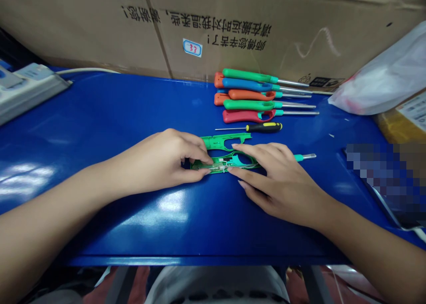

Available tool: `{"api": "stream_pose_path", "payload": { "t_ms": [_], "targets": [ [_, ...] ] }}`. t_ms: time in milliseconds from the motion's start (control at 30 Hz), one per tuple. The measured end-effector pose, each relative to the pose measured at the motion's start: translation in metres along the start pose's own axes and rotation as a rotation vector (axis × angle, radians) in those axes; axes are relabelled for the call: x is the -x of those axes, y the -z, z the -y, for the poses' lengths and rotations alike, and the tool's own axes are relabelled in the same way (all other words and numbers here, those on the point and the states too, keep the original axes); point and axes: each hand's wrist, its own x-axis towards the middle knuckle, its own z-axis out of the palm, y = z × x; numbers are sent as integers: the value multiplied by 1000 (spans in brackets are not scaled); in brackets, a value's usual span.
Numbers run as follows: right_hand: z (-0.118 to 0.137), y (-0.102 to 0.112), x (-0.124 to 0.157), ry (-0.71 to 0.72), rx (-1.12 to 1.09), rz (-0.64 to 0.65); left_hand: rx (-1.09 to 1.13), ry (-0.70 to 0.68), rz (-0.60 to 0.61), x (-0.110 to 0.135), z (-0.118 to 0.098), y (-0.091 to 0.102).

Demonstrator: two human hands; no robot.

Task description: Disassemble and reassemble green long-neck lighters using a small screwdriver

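Observation:
An opened green long-nosed lighter (219, 166) lies on the blue table with its inner parts showing, among them a teal trigger piece (241, 159) and thin white wires. My left hand (166, 157) pinches the handle end of this lighter between thumb and forefinger. Over its trigger and nozzle side, my right hand (282, 184) is spread, with fingertips at the lighter's inner parts and near the loop. The metal nozzle tip (309, 156) sticks out beyond my right hand. Just behind lies the separate green casing half (215, 142), near the fingers of both hands.
A black and yellow screwdriver (264, 127) lies behind the casing. Several coloured lighters (248, 104) are stacked by a cardboard box (100, 33). A power strip (29, 91) sits at left; a white plastic bag (382, 73) and a pixelated dark device (386, 184) are at right.

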Motion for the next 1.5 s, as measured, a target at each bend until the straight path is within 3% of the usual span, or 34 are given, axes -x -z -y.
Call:
{"api": "stream_pose_path", "payload": {
  "t_ms": [167, 367, 567, 700, 800, 1000, 1200, 1400, 1500],
  "targets": [
    [0, -1, 1, -6, -33, 2, 18, -18, -5, -1, 0, 1],
    [-5, -3, 2, -35, -214, -88, 15, -47, -16, 0, 1, 0],
    [-17, 2, -1, -235, -231, -234, -26, -95, -117, 1, 0, 2],
    [-26, 5, 2, -270, -253, -138, -227, -6, -248, 0, 6, 5],
    [-31, 5, 4, -256, -264, -67, -317, 91, -185, -2, 15, 6],
    [-36, 5, 3, -294, -396, -130, -158, 175, -120, -5, 27, 6],
    [-37, 5, 3, -385, -534, -81, -120, 141, -131, -6, 22, 6],
    [-30, 10, -1, -344, -364, -444, -114, 68, -206, -2, 14, 4],
    [-31, 11, 0, -335, -349, -409, -132, 3, -176, 0, 11, 1]
  ]
}}
